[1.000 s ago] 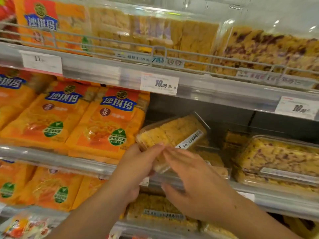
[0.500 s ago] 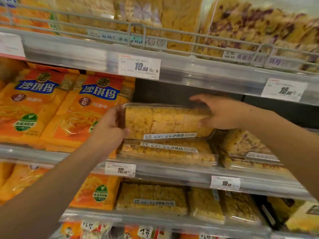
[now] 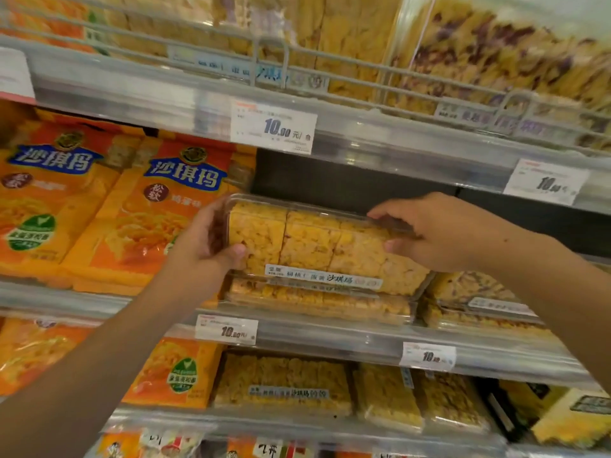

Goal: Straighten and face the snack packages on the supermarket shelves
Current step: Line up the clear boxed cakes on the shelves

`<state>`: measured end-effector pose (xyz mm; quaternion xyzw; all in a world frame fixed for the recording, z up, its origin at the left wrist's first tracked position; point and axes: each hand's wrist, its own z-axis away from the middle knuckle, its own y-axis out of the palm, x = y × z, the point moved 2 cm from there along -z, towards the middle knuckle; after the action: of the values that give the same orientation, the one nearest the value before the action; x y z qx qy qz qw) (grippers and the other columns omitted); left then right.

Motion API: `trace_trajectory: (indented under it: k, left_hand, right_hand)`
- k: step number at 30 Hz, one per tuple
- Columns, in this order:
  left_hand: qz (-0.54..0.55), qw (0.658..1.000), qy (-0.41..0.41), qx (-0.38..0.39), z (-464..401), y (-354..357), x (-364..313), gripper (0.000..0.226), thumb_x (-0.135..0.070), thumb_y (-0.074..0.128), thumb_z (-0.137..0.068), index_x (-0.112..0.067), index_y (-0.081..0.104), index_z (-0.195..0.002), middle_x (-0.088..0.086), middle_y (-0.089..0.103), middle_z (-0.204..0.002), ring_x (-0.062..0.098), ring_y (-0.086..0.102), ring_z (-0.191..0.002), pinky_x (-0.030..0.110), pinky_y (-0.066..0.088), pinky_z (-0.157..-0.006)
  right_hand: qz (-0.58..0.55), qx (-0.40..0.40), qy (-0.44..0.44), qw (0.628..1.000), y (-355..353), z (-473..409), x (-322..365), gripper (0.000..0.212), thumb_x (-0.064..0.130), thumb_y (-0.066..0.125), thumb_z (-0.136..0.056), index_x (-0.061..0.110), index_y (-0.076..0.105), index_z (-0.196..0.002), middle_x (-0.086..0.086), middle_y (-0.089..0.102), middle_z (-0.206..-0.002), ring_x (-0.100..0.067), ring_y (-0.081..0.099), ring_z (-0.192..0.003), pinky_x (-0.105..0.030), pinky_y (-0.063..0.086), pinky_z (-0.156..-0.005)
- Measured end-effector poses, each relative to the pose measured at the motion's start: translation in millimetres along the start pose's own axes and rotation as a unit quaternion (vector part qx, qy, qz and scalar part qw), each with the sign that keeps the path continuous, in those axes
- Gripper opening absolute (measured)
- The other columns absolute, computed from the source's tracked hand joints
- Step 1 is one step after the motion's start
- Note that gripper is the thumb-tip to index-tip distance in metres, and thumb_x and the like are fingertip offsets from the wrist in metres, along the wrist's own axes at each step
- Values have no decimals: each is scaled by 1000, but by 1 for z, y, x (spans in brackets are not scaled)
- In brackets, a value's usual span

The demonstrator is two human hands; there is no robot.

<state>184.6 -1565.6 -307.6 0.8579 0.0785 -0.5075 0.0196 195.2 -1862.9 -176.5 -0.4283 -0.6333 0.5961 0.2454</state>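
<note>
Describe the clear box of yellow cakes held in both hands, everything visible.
The clear plastic box is long and rectangular, with a see-through lid over golden crumbly cake blocks set side by side. A white label strip with printed characters runs along its front lower edge. It faces forward, tipped back slightly, sitting on a similar box on the middle shelf. The left hand grips its left end; the right hand holds its right end.

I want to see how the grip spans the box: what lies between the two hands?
In the head view, only the clear snack box lies between them: the left hand grips its left end, the right hand its right.
</note>
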Motion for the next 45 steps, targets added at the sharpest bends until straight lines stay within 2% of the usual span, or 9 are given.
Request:
trace_trajectory:
  k: [12,17,21,24,26,30,33,39,45]
  left_hand:
    - [1,999,-12,41,-1,0,4,82,6,66,-85,-56,39,-131,-29,61,-118,6,57,-121,51,49,-99]
    - [8,999,15,45,4,2,-1,101,6,72,-78,-38,16,-151,-32,48,-131,-4,45,-128,42,44,-105]
    - [-67,994,84,-5,22,4,-6,103,-1,74,-80,-21,5,-154,-2,27,-153,10,29,-142,43,34,-115]
    - [-218,928,279,-118,58,13,-14,73,-11,65,-82,-9,24,-143,9,30,-141,26,33,-137,41,35,-111]
    - [-248,905,335,-85,88,35,-10,47,-9,56,-83,-10,41,-129,5,40,-131,26,38,-128,39,34,-107]
    - [-361,878,305,79,130,86,20,42,-5,56,-83,-7,52,-125,14,47,-135,32,42,-131,49,36,-108]
    - [-476,824,298,77,136,109,42,62,-7,57,-81,-3,42,-140,25,33,-151,42,25,-144,60,26,-113]
    - [-581,775,243,61,129,132,68,74,-16,57,-80,-4,34,-149,31,14,-157,46,9,-147,63,14,-116]
    - [-541,800,257,37,146,153,75,65,-11,55,-81,0,38,-143,29,22,-154,44,17,-146,61,15,-117]
  right_hand:
    - [-2,-16,14,1000,5,6,5,50,44,56,-92,39,36,-138,8,58,-129,-16,59,-107,-35,50,-89]
    - [-31,-10,31,999,8,14,5,61,48,56,-91,39,27,-145,8,49,-141,-17,51,-123,-36,45,-101]
    - [-12,-96,1,995,13,32,13,61,40,55,-91,29,34,-147,3,41,-150,-13,34,-137,-22,21,-111]
    - [-51,-208,-37,976,23,61,24,39,28,52,-94,22,55,-132,6,52,-137,-2,37,-130,-13,20,-108]
    - [-83,-241,-65,965,40,83,30,30,21,55,-93,17,63,-121,6,60,-124,-5,50,-122,-17,36,-104]
    - [-134,-220,-61,964,94,119,32,26,10,58,-88,10,69,-112,-2,66,-117,-15,58,-114,-30,47,-99]
    - [-132,-202,-22,970,135,136,19,30,6,56,-87,7,67,-115,-8,62,-126,-22,53,-122,-34,42,-105]
    - [-206,-209,11,956,191,145,-8,40,-9,59,-81,1,64,-119,-10,55,-134,-23,45,-133,-48,43,-105]
    - [-217,-267,-22,939,231,159,-9,31,-1,54,-86,4,66,-114,-8,48,-144,-24,37,-140,-43,32,-114]
